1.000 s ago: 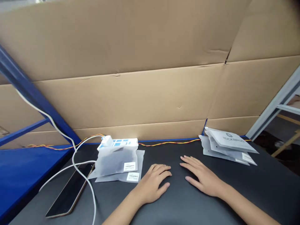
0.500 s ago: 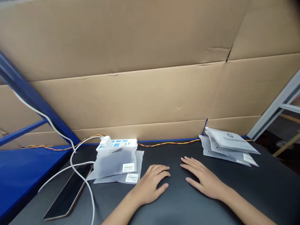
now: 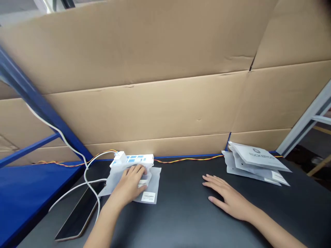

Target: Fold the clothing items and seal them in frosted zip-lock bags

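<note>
My left hand (image 3: 131,184) is on the upper of two frosted plastic bags with white barcode labels at the left. Its fingers curl over the upper bag (image 3: 115,177) and the thumb lies near the label, pinching the bag, which bulges and hides partly under the hand. Beneath it, the lower bag (image 3: 155,179) lies flat, its label showing. My right hand (image 3: 227,196) rests on the black table (image 3: 181,220), fingers stretched out and holding nothing. Farther right, several similar bags (image 3: 261,158) lie in a pile, the top one printed ROCKBROS.
Behind the left bags sits a white power strip (image 3: 148,158) with a plug and white cable (image 3: 89,186). A dark phone or tablet (image 3: 80,215) lies at the left. Red and yellow wires (image 3: 188,159) run along the back edge, below a cardboard wall (image 3: 165,110).
My left hand has moved from the table's middle leftward onto the upper frosted bag and closed on it. My right hand has stayed almost in place. The view has shifted slightly.
</note>
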Tool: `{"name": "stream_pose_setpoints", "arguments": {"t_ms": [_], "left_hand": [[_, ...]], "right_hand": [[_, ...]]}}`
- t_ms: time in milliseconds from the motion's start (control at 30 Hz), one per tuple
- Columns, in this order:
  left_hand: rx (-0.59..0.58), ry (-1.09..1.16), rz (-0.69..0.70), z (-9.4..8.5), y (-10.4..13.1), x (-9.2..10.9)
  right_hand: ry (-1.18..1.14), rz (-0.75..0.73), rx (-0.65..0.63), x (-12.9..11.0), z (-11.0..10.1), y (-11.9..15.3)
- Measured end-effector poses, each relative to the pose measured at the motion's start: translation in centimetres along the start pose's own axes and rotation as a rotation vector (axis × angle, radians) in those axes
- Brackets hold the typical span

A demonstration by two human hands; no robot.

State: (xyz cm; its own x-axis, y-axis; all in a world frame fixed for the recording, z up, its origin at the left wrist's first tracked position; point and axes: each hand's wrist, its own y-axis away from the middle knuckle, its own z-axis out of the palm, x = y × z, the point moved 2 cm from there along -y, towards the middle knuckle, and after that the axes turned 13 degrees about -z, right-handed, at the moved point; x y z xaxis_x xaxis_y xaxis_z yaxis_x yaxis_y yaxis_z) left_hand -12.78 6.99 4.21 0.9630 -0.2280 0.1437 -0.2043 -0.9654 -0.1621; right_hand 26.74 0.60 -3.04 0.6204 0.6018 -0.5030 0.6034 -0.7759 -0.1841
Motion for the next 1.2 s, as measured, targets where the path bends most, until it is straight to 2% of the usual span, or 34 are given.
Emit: {"name": "stream_pose_setpoints", "arguments": {"t_ms": [67, 133, 200, 267, 367, 433, 500, 567, 600, 633, 733, 800, 833, 900, 1000, 1100, 1200], "left_hand": [[-0.001, 0.066, 0.014, 0.3, -0.4, -0.1], [0.010, 0.133, 0.039, 0.5, -0.4, 1.2], [0.016, 0.191, 0.096, 0.7, 0.2, 3.7], [-0.003, 0.245, 0.209, 1.3, 1.6, 7.2], [-0.070, 0.301, 0.424, 3.8, 4.7, 13.0], [-0.089, 0.342, 0.642, 5.8, 6.8, 16.2], [-0.106, 0.429, 0.815, 7.0, 8.3, 18.1], [-0.143, 0.535, 0.871, 6.9, 8.5, 18.5], [-0.152, 0.576, 0.814, 6.4, 8.1, 18.1], [-0.144, 0.602, 0.696, 5.8, 7.3, 17.3], [-0.091, 0.610, 0.146, 4.5, 4.3, 14.1], [-0.170, 0.610, -0.082, 4.9, 2.9, 12.4], [-0.233, 0.620, -0.125, 5.3, 2.5, 12.0], [-0.365, 0.682, -0.128, 6.2, 2.4, 12.1], [-0.500, 0.849, -0.051, 6.8, 3.5, 13.8], [-0.539, 0.870, -0.019, 6.6, 4.9, 15.6], [-0.536, 0.824, 0.004, 6.5, 5.3, 16.3]], "right_hand": [[-0.013, 0.002, 0.007, 0.1, 0.0, 0.1], [-0.021, 0.003, 0.010, 0.0, 0.0, 0.1], [-0.029, 0.006, 0.015, 0.0, 0.0, 0.1], [-0.045, 0.007, 0.036, 0.0, 0.0, 0.1], [-0.067, 0.006, 0.091, 0.0, 0.0, 0.1], [-0.058, 0.002, 0.113, -0.3, 0.0, 0.0], [-0.041, -0.013, 0.108, -0.7, 0.2, 0.0], [-0.037, -0.041, 0.080, -1.3, 0.3, -0.1], [-0.043, -0.055, 0.067, -1.6, 0.4, -0.1], [-0.050, -0.068, 0.056, -1.8, 0.5, -0.1], [-0.080, -0.092, 0.052, -2.5, 0.6, -0.2], [-0.118, -0.107, 0.063, -3.2, 0.6, -0.3], [-0.144, -0.115, 0.070, -3.6, 0.6, -0.4], [-0.200, -0.117, 0.095, -4.5, 0.7, -0.6], [-0.259, -0.065, 0.158, -5.7, 1.0, -0.9], [-0.313, -0.014, 0.201, -6.4, 1.7, -1.1], [-0.387, 0.013, 0.213, -6.6, 2.2, -1.0]]}}
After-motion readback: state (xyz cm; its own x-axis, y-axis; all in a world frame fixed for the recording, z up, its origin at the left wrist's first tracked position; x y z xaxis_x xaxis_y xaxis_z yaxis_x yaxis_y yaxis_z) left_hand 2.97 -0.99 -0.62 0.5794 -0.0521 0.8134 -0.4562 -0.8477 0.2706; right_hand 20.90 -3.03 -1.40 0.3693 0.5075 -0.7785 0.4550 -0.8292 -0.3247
